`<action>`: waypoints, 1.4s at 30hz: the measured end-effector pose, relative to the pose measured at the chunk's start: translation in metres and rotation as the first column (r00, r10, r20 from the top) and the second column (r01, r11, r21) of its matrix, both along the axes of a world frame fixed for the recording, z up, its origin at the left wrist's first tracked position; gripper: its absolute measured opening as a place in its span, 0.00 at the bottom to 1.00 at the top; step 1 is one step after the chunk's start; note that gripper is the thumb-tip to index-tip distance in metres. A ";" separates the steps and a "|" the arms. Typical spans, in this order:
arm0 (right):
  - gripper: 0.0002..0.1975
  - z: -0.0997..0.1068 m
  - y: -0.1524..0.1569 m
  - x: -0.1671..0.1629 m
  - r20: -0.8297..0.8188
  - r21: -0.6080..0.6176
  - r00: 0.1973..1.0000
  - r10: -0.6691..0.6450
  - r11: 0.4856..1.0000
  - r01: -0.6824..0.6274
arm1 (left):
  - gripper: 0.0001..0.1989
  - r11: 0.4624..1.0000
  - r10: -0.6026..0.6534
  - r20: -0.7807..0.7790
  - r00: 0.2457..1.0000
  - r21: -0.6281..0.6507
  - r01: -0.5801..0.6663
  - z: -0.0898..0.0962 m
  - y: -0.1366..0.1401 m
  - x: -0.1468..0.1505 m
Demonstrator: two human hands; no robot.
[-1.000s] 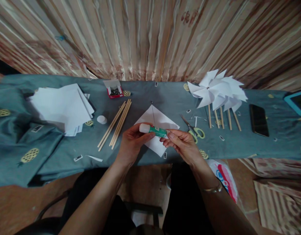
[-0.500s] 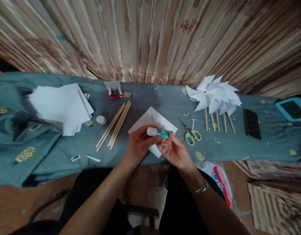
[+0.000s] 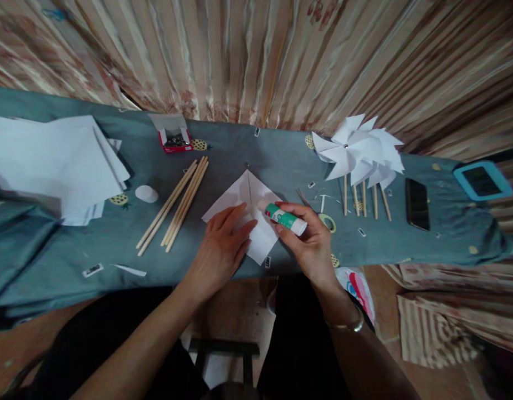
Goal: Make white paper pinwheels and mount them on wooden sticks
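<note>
A white square of paper (image 3: 263,244) lies cornerwise on the cloth in front of me, with a dark line running down from its far corner. My left hand (image 3: 225,241) rests flat on its left side, fingers stretched out. In my right hand (image 3: 310,239) is a green and white glue stick (image 3: 284,218), tilted, its uncapped end pointing left at the middle of the paper. Whether that end touches the sheet I cannot tell. Green-handled scissors (image 3: 327,223) lie just beyond my right hand, partly hidden by it.
Left of the paper are several wooden sticks (image 3: 185,205), a white cap (image 3: 147,193), a red box of small metal pieces (image 3: 175,139) and stacked paper (image 3: 51,161). To the right lie white paper pinwheels (image 3: 358,147), a phone (image 3: 417,204) and a blue-framed tablet (image 3: 483,180).
My left hand has left the glue stick and come down onto the paper. My right hand now holds the stick alone, turned with its end toward the sheet. The view has shifted.
</note>
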State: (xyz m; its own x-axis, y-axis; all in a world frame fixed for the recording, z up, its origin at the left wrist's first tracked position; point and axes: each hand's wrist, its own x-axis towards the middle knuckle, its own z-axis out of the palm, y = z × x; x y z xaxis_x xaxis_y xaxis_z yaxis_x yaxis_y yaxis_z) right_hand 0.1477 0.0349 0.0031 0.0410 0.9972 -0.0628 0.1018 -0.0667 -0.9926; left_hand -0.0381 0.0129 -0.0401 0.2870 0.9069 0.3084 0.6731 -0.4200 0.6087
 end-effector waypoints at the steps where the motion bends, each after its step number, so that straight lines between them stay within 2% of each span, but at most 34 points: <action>1: 0.12 -0.003 0.000 -0.001 -0.012 -0.015 1.000 0.002 1.000 -0.002 | 0.16 1.000 -0.011 -0.026 1.000 0.003 0.011 -0.001 0.000 0.002; 5: 0.10 -0.014 0.010 -0.004 -0.112 -0.098 0.992 -0.061 0.994 0.051 | 0.18 0.999 -0.036 -0.097 0.995 0.003 0.036 -0.002 0.002 0.007; 7: 0.10 -0.015 0.013 -0.007 -0.096 -0.083 0.991 -0.095 0.993 0.087 | 0.18 0.999 -0.036 -0.137 0.990 -0.005 0.036 -0.003 0.003 0.007; 10: 0.09 -0.012 0.013 -0.013 0.028 0.014 0.996 -0.090 0.996 0.090 | 0.18 0.999 -0.040 -0.189 0.981 -0.010 0.039 -0.003 0.003 0.008; 14: 0.12 -0.014 0.006 -0.015 0.267 0.066 0.964 0.009 0.997 -0.028 | 0.19 1.000 -0.029 -0.219 0.975 -0.007 0.029 -0.002 0.002 0.008; 17: 0.15 -0.019 0.003 -0.011 0.366 0.119 0.929 0.061 0.987 -0.111 | 0.19 1.000 -0.014 -0.216 0.976 -0.004 0.014 -0.002 0.002 0.010; 21: 0.15 -0.020 0.005 -0.008 0.492 0.249 0.864 0.104 0.934 -0.254 | 0.17 1.000 -0.007 -0.207 0.978 0.012 0.009 -0.004 0.001 0.010; 25: 0.14 -0.020 0.008 -0.007 0.672 0.337 0.736 0.086 0.850 -0.406 | 0.16 1.000 -0.015 -0.212 0.977 -0.009 0.013 -0.002 0.002 0.010; 29: 0.13 -0.020 0.010 -0.006 0.777 0.345 0.628 0.048 0.802 -0.488 | 0.16 1.000 -0.017 -0.223 0.975 -0.027 0.012 0.000 0.002 0.010; 32: 0.14 -0.018 0.009 -0.006 0.800 0.354 0.600 0.024 0.787 -0.505 | 0.15 1.000 -0.012 -0.229 0.973 -0.024 0.006 0.000 0.002 0.010; 34: 0.15 -0.015 0.008 -0.007 0.796 0.347 0.605 0.036 0.791 -0.504 | 0.15 1.000 -0.007 -0.230 0.973 -0.013 0.004 0.000 0.002 0.010; 36: 0.16 -0.012 0.007 -0.007 0.765 0.317 0.639 0.077 0.819 -0.478 | 0.16 1.000 -0.012 -0.227 0.974 -0.014 0.009 -0.001 0.002 0.009; 39: 0.15 -0.010 0.009 -0.006 0.619 0.315 0.780 0.093 0.880 -0.355 | 0.18 0.999 -0.025 -0.217 0.976 -0.031 0.019 0.000 0.002 0.008; 42: 0.12 -0.014 0.014 -0.003 0.454 0.315 0.891 0.033 0.929 -0.195 | 0.18 0.999 -0.032 -0.206 0.978 -0.041 0.024 0.000 0.003 0.008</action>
State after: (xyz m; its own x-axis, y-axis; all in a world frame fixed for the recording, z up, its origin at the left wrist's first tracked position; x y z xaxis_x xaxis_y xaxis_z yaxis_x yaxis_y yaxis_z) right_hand 0.1447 0.0485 -0.0107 -0.1324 0.9507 0.2805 0.5115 0.3080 -0.8022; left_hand -0.0297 0.0155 -0.0404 0.3667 0.9073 0.2056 0.7740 -0.4202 0.4737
